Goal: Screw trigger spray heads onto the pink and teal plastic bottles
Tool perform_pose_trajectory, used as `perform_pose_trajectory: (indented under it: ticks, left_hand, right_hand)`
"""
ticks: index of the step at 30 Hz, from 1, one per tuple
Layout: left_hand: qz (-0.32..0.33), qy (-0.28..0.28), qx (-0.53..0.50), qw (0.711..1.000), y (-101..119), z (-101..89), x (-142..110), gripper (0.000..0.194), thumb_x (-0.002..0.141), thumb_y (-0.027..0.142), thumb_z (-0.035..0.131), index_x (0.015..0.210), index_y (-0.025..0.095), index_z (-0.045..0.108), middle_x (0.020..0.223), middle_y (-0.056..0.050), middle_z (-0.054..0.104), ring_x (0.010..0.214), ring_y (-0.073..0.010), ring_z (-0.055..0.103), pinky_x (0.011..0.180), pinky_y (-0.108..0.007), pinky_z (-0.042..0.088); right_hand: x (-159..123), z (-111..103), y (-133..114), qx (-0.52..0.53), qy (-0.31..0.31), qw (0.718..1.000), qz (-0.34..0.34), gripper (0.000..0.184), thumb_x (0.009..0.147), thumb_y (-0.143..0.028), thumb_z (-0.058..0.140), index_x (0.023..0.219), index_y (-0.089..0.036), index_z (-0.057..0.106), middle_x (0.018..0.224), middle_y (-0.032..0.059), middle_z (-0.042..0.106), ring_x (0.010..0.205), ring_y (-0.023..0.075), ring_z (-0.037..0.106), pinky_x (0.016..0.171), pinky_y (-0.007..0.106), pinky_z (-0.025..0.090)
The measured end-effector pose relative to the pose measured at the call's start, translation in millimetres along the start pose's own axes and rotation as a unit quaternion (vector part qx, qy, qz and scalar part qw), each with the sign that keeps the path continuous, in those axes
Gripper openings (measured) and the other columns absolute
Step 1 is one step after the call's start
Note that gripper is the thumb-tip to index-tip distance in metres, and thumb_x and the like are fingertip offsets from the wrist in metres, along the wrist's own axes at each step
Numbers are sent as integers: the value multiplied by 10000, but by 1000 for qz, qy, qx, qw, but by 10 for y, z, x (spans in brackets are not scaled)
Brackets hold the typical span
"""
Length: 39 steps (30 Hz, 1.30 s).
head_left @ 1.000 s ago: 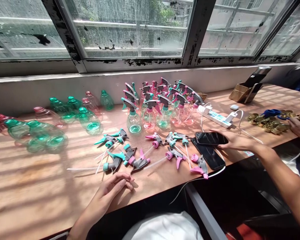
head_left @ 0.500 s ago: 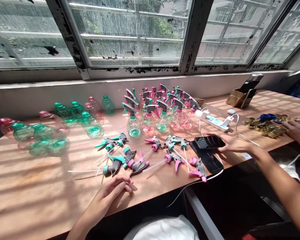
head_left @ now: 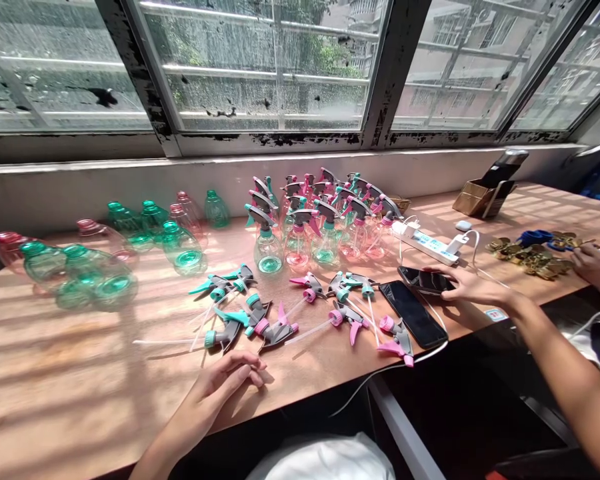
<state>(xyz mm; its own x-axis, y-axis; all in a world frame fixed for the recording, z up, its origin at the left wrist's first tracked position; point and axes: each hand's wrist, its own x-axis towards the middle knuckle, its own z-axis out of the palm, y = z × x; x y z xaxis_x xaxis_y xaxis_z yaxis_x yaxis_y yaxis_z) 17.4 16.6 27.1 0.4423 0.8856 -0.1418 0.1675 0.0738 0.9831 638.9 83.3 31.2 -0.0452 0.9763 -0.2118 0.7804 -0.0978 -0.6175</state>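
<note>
My left hand (head_left: 229,385) rests on the table's front edge, fingers loosely bent and apart, with nothing in it. Just beyond it lie several loose spray trigger heads, such as a teal one (head_left: 223,335) and a pink one (head_left: 279,328), with thin clear tubes. My right hand (head_left: 467,288) grips a dark smartphone (head_left: 425,280) by its right end. Below that phone a second black phone (head_left: 413,313) lies flat on the table, beside a pink trigger head (head_left: 399,340).
Assembled spray bottles (head_left: 325,247) stand grouped mid-table. Capless green and pink bottles (head_left: 183,250) are at the left. A white power strip (head_left: 425,243), a brown holder (head_left: 483,197) and brass-coloured parts (head_left: 545,260) are at the right, near another person's hand (head_left: 597,267). A white cable (head_left: 360,387) hangs over the edge.
My right hand has shifted the held phone slightly right and tilted it, uncovering more of the phone beneath. My left hand stays in place.
</note>
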Motion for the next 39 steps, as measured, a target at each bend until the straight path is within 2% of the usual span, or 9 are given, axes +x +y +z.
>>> perform_pose_trajectory:
  ticks: [4, 10, 15, 22, 28, 31, 35, 39]
  left_hand:
    - [-4, -2, -16, 1000, -55, -11, 11, 413, 1036, 595, 632, 1139, 222, 777, 1072, -81, 822, 1081, -262, 775, 1038, -315, 548]
    - [-4, -11, -23, 1000, -95, -23, 10, 374, 1056, 565, 619, 1171, 236, 756, 1067, -59, 818, 1119, -241, 768, 1062, -285, 526]
    - [-7, -12, -29, 999, -99, -19, 19, 381, 1049, 587, 619, 1165, 252, 758, 1107, -55, 815, 1111, -243, 768, 1066, -305, 532]
    - [-12, -10, -34, 999, -124, -25, 10, 350, 1052, 572, 625, 1162, 271, 765, 1112, -44, 813, 1126, -243, 765, 1076, -309, 524]
    - [-5, -15, -36, 999, -126, -23, 22, 356, 1051, 587, 614, 1159, 281, 761, 1114, -35, 796, 1114, -240, 763, 1070, -313, 526]
    - [-7, -18, -29, 999, -139, -28, 20, 352, 1064, 572, 599, 1170, 275, 757, 1076, -38, 800, 1129, -242, 759, 1080, -307, 513]
    - [-6, -18, -17, 1000, -136, -37, 11, 354, 1068, 570, 593, 1163, 271, 757, 1056, -37, 801, 1115, -235, 759, 1062, -293, 514]
    - [2, -13, -10, 1000, -107, -15, 1, 347, 1068, 564, 595, 1140, 272, 769, 1009, -35, 805, 1086, -229, 772, 1045, -287, 539]
  right_hand:
    - [-44, 61, -87, 8, 3, 1000, -9, 767, 741, -368, 704, 1483, -245, 554, 1559, 145, 657, 1469, 421, 585, 1224, 445, 498]
    - [-96, 24, -150, 11, 25, 1000, -8, 777, 726, -429, 762, 1452, -221, 581, 1561, 192, 641, 1465, 467, 570, 1215, 486, 495]
    - [-169, 24, -34, 37, 42, 998, -21, 792, 717, -434, 781, 1454, -238, 568, 1504, 178, 689, 1426, 432, 619, 1212, 445, 489]
    - [-222, 182, 80, 98, 46, 993, -40, 662, 760, -351, 806, 1395, -247, 649, 1396, 208, 757, 1327, 367, 711, 1099, 339, 545]
    - [-174, 198, 73, 116, 72, 990, -46, 582, 846, -301, 828, 1402, -173, 713, 1398, 225, 753, 1315, 295, 723, 1092, 314, 508]
    - [-171, 180, 25, 110, 87, 989, -42, 591, 831, -300, 889, 1389, -157, 758, 1412, 229, 748, 1330, 280, 718, 1088, 310, 499]
    - [-182, 156, -35, 83, 112, 989, -38, 663, 817, -284, 915, 1446, -181, 733, 1516, 212, 690, 1413, 260, 661, 1090, 284, 490]
    - [-241, 169, -62, 34, 173, 984, -30, 796, 731, -341, 987, 1467, -202, 718, 1565, 217, 649, 1514, 300, 553, 1154, 293, 448]
